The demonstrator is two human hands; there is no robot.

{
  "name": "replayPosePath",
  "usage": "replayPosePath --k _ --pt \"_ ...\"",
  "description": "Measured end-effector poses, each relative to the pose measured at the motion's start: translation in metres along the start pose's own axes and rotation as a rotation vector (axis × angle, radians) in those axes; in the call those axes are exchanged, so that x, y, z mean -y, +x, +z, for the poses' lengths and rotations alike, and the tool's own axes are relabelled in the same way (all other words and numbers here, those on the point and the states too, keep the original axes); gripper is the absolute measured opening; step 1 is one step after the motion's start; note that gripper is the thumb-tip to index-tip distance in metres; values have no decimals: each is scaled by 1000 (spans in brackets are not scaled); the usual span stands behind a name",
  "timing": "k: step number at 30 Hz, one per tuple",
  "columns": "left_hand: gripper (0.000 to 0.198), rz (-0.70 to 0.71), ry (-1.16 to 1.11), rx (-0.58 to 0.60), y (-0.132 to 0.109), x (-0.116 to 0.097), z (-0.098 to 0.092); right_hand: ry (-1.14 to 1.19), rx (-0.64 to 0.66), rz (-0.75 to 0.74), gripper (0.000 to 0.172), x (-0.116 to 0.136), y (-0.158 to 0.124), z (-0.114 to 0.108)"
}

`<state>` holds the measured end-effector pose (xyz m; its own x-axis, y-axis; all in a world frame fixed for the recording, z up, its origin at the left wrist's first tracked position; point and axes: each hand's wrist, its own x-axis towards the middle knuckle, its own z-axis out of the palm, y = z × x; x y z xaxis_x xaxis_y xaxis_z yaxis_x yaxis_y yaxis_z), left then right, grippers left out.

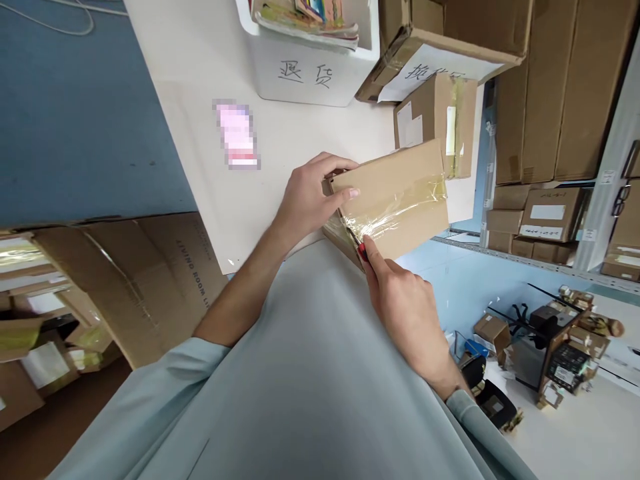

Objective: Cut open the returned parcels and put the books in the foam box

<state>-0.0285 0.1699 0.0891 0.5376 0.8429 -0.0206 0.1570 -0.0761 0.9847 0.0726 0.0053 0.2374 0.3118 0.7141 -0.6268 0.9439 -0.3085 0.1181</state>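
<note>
A cardboard box (400, 180) with clear, shiny tape along its face is tilted up at the table's near edge, close to my body. My left hand (320, 190) grips its left end, with the thumb on the taped face and the fingers over the far edge. In my right hand (400, 290) is a red-handled cutter (362, 249), mostly hidden by the fingers. The cutter's thin dark tip touches the tape near the box's lower left edge, just below my left thumb. How deep the tip sits cannot be made out.
On the white table (190, 127) stand a white bin (310, 73) holding papers, an open carton (450, 50) and a taped parcel (435, 120). A blurred pink item (237, 135) lies at left. Shelves with boxes (545, 213) rise at right; a large carton (135, 280) is at lower left.
</note>
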Motion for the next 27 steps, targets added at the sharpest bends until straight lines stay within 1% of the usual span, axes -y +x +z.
replayPosePath --k 3,7,9,11,15,18,20,21,23,25,27 --pt "38 0 5 -30 -2 0 3 -35 46 8 61 -3 -3 1" --pt "44 0 1 -39 1 5 0 -31 52 -25 62 2 12 3" --pt "47 -4 -3 -28 3 7 -1 -29 51 -35 65 2 14 6" --pt "47 -8 -5 -25 3 7 -1 -54 74 -43 67 0 10 12" --pt "48 -11 31 -62 -1 2 2 -102 162 -61 69 -7 -5 25" --pt "53 -16 59 -60 -5 1 3 -97 162 -93 75 -12 -15 28" --pt "57 -22 66 -63 -6 2 1 -63 113 -153 76 -21 -22 25" --pt "58 -27 68 -69 -6 3 0 -23 66 -189 72 -29 -25 23" --pt "60 -40 75 -82 -5 4 -2 96 -80 -223 61 -49 -27 17" --pt "61 -56 92 -91 -4 3 -2 236 -242 -181 52 -77 -19 13" --pt "59 -69 131 -103 -5 -3 -1 351 -374 -83 47 -109 2 11"
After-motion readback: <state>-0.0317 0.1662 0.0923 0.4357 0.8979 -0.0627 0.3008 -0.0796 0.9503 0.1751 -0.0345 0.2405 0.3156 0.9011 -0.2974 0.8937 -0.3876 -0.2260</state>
